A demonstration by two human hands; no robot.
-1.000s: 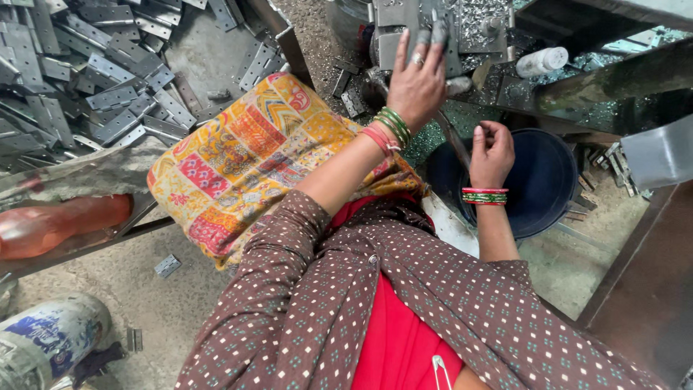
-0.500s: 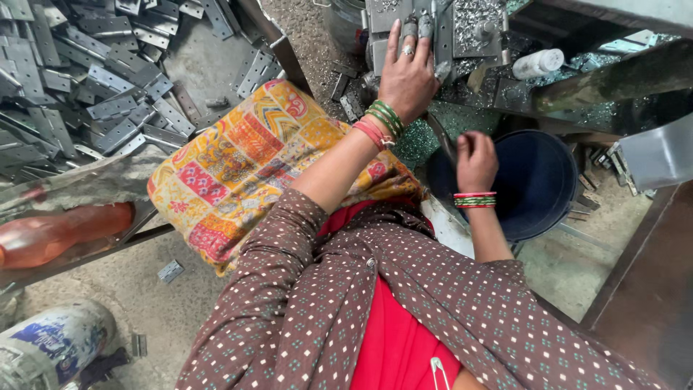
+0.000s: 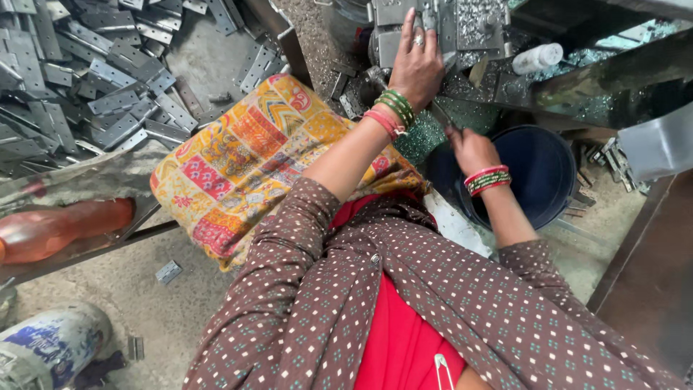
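Beside the blue bucket [image 3: 552, 173], a small white bottle [image 3: 535, 58] lies above. The left hand [image 3: 417, 61] lies flat, fingers spread, on the grey metal machine [image 3: 469, 25]; the right hand [image 3: 469, 148] is curled around a thin rod [image 3: 439, 115] at the bucket's rim. Left of it: patterned cushion [image 3: 245, 159], metal plates [image 3: 86, 72].

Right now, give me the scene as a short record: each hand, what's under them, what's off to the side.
left hand: flat on a grey metal machine block, fingers spread
right hand: closed on a thin dark lever, over the dark blue bucket
lap: patterned yellow cushion
left side: heap of flat grey metal plates
near machine: white bottle
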